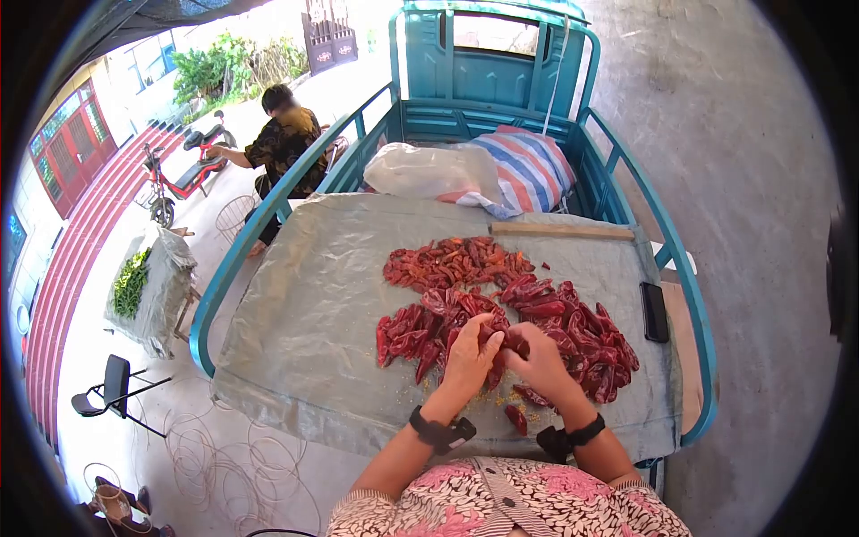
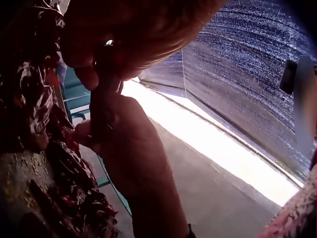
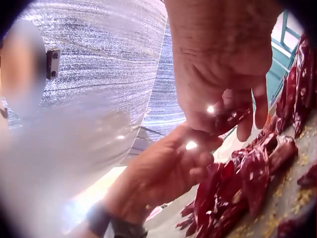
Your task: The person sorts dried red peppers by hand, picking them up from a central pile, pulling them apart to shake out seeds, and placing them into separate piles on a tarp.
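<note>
Far to the left of the grip, and beyond the cart's rail, another person (image 1: 282, 143) bends near a red scooter (image 1: 183, 174). Closer in, the grey tarp (image 1: 304, 322) spreads bare to the left of the hands.

Just left of the grip lies the nearer clump of the heap of dried red chillies (image 1: 420, 327). The rest of the heap runs on behind the hands and off to their right.

The left hand (image 1: 468, 358) comes in from below with its fingers curled, thumb and fingertips pinching one end of a single chilli (image 1: 514, 343). That chilli sits at the very middle of the grip, raised just above the heap (its far end is hidden by the fingers). The right hand (image 1: 543, 365) meets it from the other side, knuckles against the left hand, and clamps the same chilli between thumb and bent fingers.

Directly under the grip, yellow seeds (image 1: 501, 394) dot the tarp, with a stray pod (image 1: 516, 419) below them.

Well to the right of the grip, a dark phone (image 1: 654, 311) lies at the tarp's edge. Behind the heap rests a wooden stick (image 1: 561, 231).
</note>
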`<state>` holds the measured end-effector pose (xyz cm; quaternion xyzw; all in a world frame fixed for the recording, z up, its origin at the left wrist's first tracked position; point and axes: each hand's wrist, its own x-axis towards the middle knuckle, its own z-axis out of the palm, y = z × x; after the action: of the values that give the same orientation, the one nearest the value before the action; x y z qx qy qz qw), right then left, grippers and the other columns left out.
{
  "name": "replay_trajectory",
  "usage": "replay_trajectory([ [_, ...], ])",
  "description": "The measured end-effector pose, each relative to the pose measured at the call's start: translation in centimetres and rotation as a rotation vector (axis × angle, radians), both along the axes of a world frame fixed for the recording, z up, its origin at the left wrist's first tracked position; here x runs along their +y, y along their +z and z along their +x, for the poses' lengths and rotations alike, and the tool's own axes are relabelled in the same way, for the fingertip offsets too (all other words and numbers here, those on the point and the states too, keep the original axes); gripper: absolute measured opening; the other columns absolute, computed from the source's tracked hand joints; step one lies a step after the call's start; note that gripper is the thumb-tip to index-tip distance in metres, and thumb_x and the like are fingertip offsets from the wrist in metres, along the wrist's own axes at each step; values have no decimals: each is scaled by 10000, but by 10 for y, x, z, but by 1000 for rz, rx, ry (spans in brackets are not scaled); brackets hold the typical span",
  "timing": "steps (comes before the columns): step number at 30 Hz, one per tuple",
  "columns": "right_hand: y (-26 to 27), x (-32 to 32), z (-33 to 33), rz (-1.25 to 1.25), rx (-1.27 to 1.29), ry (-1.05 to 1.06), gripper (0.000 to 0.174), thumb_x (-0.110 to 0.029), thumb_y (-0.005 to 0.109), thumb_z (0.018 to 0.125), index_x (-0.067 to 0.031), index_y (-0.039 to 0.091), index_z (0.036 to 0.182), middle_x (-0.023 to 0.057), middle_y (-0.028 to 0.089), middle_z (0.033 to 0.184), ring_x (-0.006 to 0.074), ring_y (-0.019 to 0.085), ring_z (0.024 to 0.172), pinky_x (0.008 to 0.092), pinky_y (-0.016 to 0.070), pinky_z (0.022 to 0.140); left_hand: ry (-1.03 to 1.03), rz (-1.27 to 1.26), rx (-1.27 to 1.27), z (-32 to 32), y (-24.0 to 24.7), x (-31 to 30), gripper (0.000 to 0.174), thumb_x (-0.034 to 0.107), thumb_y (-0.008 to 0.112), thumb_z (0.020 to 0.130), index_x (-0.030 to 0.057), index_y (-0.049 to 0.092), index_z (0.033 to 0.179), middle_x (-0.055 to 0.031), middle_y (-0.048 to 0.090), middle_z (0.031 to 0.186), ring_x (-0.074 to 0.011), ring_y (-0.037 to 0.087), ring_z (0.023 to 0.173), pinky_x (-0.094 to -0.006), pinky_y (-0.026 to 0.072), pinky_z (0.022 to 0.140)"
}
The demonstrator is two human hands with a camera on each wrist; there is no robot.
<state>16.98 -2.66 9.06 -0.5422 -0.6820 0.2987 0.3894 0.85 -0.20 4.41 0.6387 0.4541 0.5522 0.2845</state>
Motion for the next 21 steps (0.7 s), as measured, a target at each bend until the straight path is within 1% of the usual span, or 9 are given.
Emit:
replay_trajectory([
  [2,-1,-4,-3,-26,63,44,329,-175,751,896,1,654,1157,137,682,998,250,670,893,359,533,798,-139,-327,-129,-12,25,-11,395,273,645,1027,50,577,1346,-56,642,835,-135,605,654,-299,494,619],
  [5,5,-7,-5,-54,86,54,290,-167,714,945,-1,654,1176,117,681,992,186,648,884,329,522,806,-151,-388,-177,-20,25,-10,354,214,617,1025,52,579,1338,-36,628,819,-102,579,624,-280,474,584],
  [7,4,-3,-3,-70,61,44,266,-149,678,969,5,651,1183,94,681,981,135,631,897,300,520,802,-32,-309,-156,-23,16,-5,358,157,584,1002,27,568,1335,-163,670,1030,-277,640,909,-374,497,810],
  [10,-1,8,2,-165,129,54,264,-178,694,977,-7,661,1176,110,688,999,163,641,845,312,525,778,70,-245,-24,-31,17,3,429,200,585,962,28,564,1354,-233,703,1124,-386,679,1042,-439,521,909],
  [12,2,15,-1,-114,120,28,292,-174,709,949,-25,661,1195,110,691,1033,190,655,910,344,518,835,84,-303,174,-39,32,3,473,264,589,958,27,563,1367,-247,698,1154,-405,670,1073,-458,524,921],
  [13,2,18,-2,-91,117,15,308,-173,716,935,-34,660,1204,110,692,1050,203,662,943,361,515,864,47,-396,342,-41,44,3,589,392,620,954,34,524,1412,-264,694,1164,-409,663,1102,-488,536,894],
  [16,-12,42,17,393,-597,-136,442,-158,747,853,-80,639,1275,108,670,1162,276,628,1110,425,454,993,35,-519,553,-38,68,-3,672,455,645,954,45,468,1455,-259,682,1173,-397,672,1082,-492,551,848],
  [17,-17,50,26,285,-634,-160,618,-181,778,775,-132,582,1359,104,616,1290,335,527,1264,485,371,1077,25,-430,548,-38,55,-1,695,466,656,948,62,448,1473,-251,677,1193,-403,670,1086,-494,548,862],
  [21,-29,69,41,93,-896,-122,787,-278,824,748,-206,502,1462,111,557,1393,345,487,1311,521,374,1094,-40,-261,565,-37,5,1,723,466,675,943,95,414,1506,-230,633,1276,-410,656,1106,-496,545,886],
])
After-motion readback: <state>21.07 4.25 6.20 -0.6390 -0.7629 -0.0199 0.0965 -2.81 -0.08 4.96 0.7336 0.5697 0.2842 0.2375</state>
